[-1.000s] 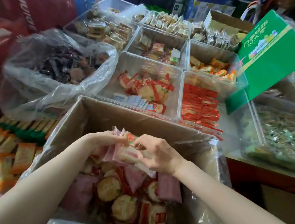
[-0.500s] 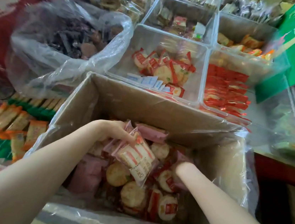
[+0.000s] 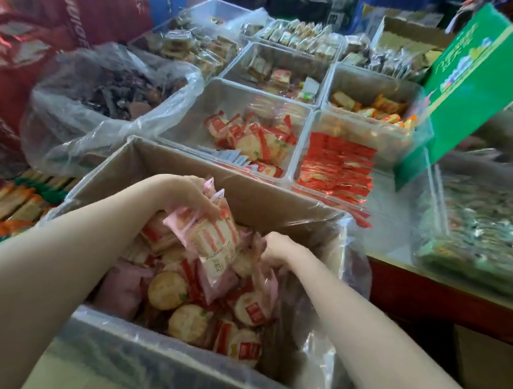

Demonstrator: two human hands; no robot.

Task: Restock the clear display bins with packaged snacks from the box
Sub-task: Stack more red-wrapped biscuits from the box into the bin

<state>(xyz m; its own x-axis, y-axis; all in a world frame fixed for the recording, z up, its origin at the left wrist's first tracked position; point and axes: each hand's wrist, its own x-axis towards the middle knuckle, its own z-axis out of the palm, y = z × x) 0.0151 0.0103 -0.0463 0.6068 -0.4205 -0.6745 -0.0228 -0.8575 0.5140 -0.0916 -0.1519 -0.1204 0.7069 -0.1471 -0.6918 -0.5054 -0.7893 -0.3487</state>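
- The left hand (image 3: 194,201) grips a bunch of pink snack packets (image 3: 210,240) above the box (image 3: 248,199).
- The right hand (image 3: 274,250) digs among packets; its grasp is hidden.
- Best gather a firm handful, then lift clear toward the far clear bin (image 3: 193,122).

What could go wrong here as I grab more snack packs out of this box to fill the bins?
The left hand holds a fanned bunch of pink packs by their top ends, so the lower ones may slip back into the box. The right hand is buried among loose packs and could crush the round crackers. The plastic liner drapes near that wrist and might snag.
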